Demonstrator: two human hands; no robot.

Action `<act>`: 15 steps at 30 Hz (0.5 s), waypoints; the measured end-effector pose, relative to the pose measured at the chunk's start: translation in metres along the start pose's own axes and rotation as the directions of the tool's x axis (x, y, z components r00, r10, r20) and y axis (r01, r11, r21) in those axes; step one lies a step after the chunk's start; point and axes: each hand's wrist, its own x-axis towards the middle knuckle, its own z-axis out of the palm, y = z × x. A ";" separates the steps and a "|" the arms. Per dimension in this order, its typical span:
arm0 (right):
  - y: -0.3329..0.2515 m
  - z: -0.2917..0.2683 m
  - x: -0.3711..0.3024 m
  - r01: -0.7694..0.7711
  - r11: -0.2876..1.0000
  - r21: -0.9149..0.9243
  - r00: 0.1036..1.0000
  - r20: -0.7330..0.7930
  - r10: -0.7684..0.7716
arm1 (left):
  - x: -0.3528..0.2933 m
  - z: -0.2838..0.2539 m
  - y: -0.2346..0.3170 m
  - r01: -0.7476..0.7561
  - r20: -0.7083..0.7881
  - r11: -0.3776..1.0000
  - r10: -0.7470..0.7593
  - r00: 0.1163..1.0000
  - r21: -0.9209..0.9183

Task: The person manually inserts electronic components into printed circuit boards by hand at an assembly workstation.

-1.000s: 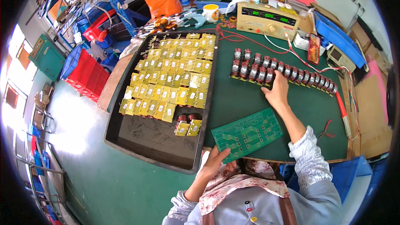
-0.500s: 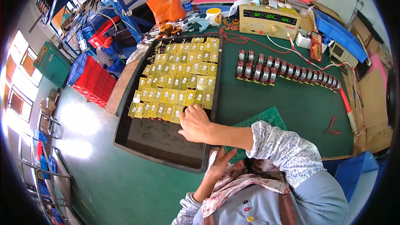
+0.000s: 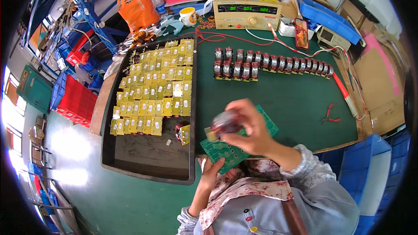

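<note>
My right hand (image 3: 254,132) is closed around a toroidal coil (image 3: 227,121), dark red and silvery with a small yellow board at its end. It is held above a green circuit board (image 3: 235,156) and slightly blurred. My left hand (image 3: 210,172) grips that board's near left edge, thumb on top. On the left, a black tray (image 3: 150,176) holds rows of similar coil pieces with yellow boards (image 3: 152,80) facing up. One coil piece (image 3: 185,134) lies apart from the rows, by the tray's right wall, with a small white label (image 3: 168,142) near it.
Coil pieces (image 3: 270,63) stand in rows on the green mat. Behind them is a beige power supply (image 3: 247,16) with red and white leads. A phone (image 3: 301,34), red-handled pliers (image 3: 332,115), a yellow-white mug (image 3: 188,16) and an orange bag (image 3: 138,11) lie around.
My right hand has moved from the tray to above the green board, now with a coil in it. The view has shifted, and the tray's near right corner holds fewer pieces in rows.
</note>
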 end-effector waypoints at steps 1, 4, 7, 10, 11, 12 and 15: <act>-0.005 -0.017 -0.005 -0.034 0.994 0.108 0.997 -0.066 0.042 | 0.001 0.004 0.005 0.013 0.019 1.000 -0.013 1.000 -0.026; 0.006 -0.081 -0.022 -0.458 0.885 -0.090 0.887 -0.112 0.448 | 0.000 0.003 0.010 0.033 0.043 0.999 -0.031 0.999 -0.039; 0.033 -0.111 -0.041 -0.580 0.814 -0.001 0.786 -0.262 0.560 | 0.002 0.018 0.024 0.033 0.013 0.998 -0.033 0.999 -0.048; 0.040 -0.111 -0.048 -0.599 0.800 0.028 0.750 -0.330 0.573 | 0.002 0.027 0.032 -0.004 0.000 1.000 0.004 1.000 -0.014; 0.042 -0.110 -0.049 -0.601 0.799 0.028 0.751 -0.322 0.576 | 0.002 0.028 0.034 -0.022 -0.001 1.000 0.022 1.000 -0.002; 0.044 -0.108 -0.050 -0.562 0.827 -0.023 0.789 -0.316 0.527 | 0.001 0.028 0.035 -0.014 0.018 1.000 0.014 1.000 0.004; 0.045 -0.104 -0.051 -0.509 0.857 -0.080 0.832 -0.302 0.466 | -0.001 0.036 0.040 -0.019 -0.015 1.000 0.019 1.000 0.012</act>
